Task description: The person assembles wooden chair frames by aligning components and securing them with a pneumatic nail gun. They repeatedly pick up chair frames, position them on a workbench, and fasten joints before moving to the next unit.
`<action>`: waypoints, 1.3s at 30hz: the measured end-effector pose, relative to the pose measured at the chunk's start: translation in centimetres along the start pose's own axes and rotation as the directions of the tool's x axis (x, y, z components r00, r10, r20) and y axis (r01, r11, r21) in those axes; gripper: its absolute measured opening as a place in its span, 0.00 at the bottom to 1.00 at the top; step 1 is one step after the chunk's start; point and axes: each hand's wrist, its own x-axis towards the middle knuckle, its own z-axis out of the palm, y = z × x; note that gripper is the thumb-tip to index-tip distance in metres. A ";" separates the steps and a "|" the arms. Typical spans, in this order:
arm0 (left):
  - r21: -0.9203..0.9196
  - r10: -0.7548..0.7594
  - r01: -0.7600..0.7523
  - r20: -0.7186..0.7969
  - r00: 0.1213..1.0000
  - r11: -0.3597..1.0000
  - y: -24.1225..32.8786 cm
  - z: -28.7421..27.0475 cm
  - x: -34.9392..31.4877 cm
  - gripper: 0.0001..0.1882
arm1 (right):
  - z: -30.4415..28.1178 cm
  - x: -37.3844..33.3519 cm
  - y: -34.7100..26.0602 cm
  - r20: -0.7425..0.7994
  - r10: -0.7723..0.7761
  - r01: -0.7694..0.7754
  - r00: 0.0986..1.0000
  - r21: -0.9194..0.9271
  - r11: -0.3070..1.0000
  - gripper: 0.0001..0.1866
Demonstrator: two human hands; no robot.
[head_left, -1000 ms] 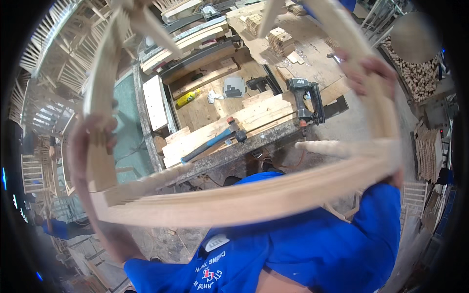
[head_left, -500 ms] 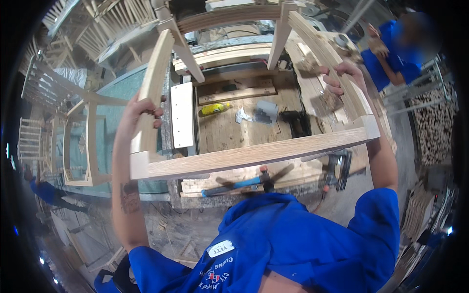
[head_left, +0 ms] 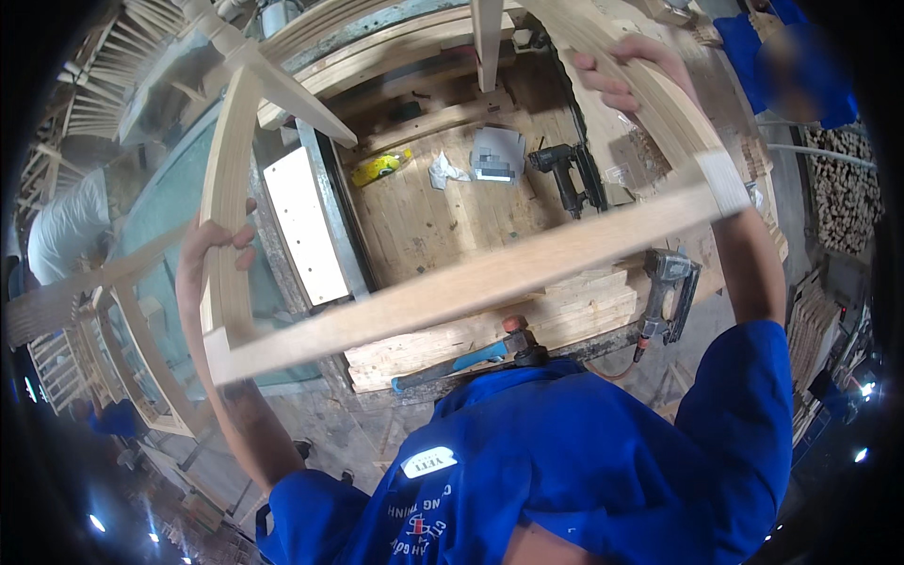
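I hold a pale wooden chair frame (head_left: pixel 471 278) up over the workbench, its long rail running across in front of me and tilted up to the right. My left hand (head_left: pixel 215 252) is closed round the frame's left side piece, fingers wrapped over its inner edge. On the right side piece, farther from me, my right hand (head_left: pixel 636 73) has its fingers curled round the wood. A turned leg (head_left: pixel 221 38) and a second leg (head_left: pixel 487 42) stick out at the far side. The frame's far end is cut off by the picture's upper edge.
On the bench are a yellow bottle (head_left: pixel 381 168), crumpled white paper (head_left: pixel 447 171), a grey block of strips (head_left: pixel 496 155) and a black nail gun (head_left: pixel 565 174). A blue-handled hammer (head_left: pixel 480 358) and another nail gun (head_left: pixel 667 282) lie nearer me. Chair frames (head_left: pixel 141 348) stand left; a person (head_left: pixel 791 75) is far right.
The chair frame has tilted, its left corner lower and farther left. Both hands keep their grip; the right one now appears farther away. My view has shifted too.
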 end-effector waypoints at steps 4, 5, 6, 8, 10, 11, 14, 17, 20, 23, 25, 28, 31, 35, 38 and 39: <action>0.116 0.077 -0.094 0.141 0.987 0.989 0.5 0.1 -3.8 0.39 | 5.1 -7.2 -0.2 -0.075 -0.188 0.160 0.979 -0.284 0.945 0.27; 0.145 0.116 -0.131 0.112 0.987 0.981 0.5 -0.6 -5.5 0.39 | 7.1 -7.5 0.4 -0.154 -0.215 0.149 0.964 -0.357 0.922 0.26; 0.158 0.160 -0.179 0.126 0.979 0.971 0.4 -0.8 -5.9 0.39 | 8.0 -7.9 0.7 -0.239 -0.227 0.110 0.944 -0.421 0.900 0.26; 0.223 0.151 -0.199 0.214 0.965 0.954 -0.5 -2.1 -5.9 0.37 | 7.8 -7.2 1.8 -0.401 -0.183 -0.039 0.898 -0.486 0.873 0.26; 0.222 0.161 -0.199 0.175 0.971 0.955 -3.1 -2.2 -5.2 0.37 | 6.5 -5.9 2.5 -0.420 -0.207 -0.151 0.884 -0.674 0.724 0.29; 0.218 0.173 -0.207 0.164 0.971 0.954 -4.8 -2.1 -4.7 0.38 | 5.0 -5.5 3.4 -0.433 -0.252 -0.159 0.866 -0.715 0.681 0.30; 0.216 0.109 -0.137 0.139 0.984 0.967 -11.7 -3.4 -1.9 0.38 | 1.0 -3.4 6.2 -0.367 -0.267 -0.069 0.891 -0.691 0.720 0.51; 0.240 0.120 -0.135 0.072 0.990 0.961 -16.5 -5.3 0.8 0.41 | -2.0 -0.3 10.6 -0.298 -0.264 -0.023 0.917 -0.701 0.712 0.51; 0.259 0.097 -0.098 0.015 0.995 0.961 -17.5 -4.0 1.9 0.44 | -7.5 1.3 15.2 -0.286 -0.282 0.037 0.916 -0.639 0.769 0.50; 0.408 0.183 -0.147 -0.052 0.982 0.901 -21.1 -6.0 3.2 0.42 | -8.9 4.5 18.2 -0.293 -0.236 0.025 0.927 -0.579 0.815 0.50; 0.815 0.444 -0.240 -0.023 0.896 0.527 -24.8 -6.8 3.1 0.39 | -9.7 6.3 20.2 -0.285 -0.203 0.013 0.937 -0.551 0.834 0.50; 0.939 0.554 -0.212 0.029 0.832 0.270 -26.7 -6.5 4.7 0.37 | -11.5 7.6 22.1 -0.303 -0.174 -0.041 0.937 -0.591 0.806 0.49; 0.979 0.616 -0.155 0.041 0.787 0.133 -27.3 -6.9 8.0 0.37 | -13.2 7.1 25.4 -0.366 -0.100 -0.128 0.925 -0.548 0.827 0.49; 0.931 0.468 -0.129 -0.050 0.883 0.342 -27.7 -7.3 12.2 0.39 | -14.4 6.9 27.6 -0.413 -0.072 -0.157 0.908 -0.493 0.856 0.43; 0.976 0.544 -0.137 0.023 0.839 0.171 -27.8 -7.7 11.6 0.39 | -13.7 6.9 27.5 -0.446 -0.043 -0.192 0.894 -0.469 0.862 0.38; 0.977 0.543 -0.135 0.022 0.840 0.168 -27.8 -7.5 11.7 0.39 | -13.6 7.2 27.4 -0.454 -0.053 -0.189 0.890 -0.471 0.862 0.36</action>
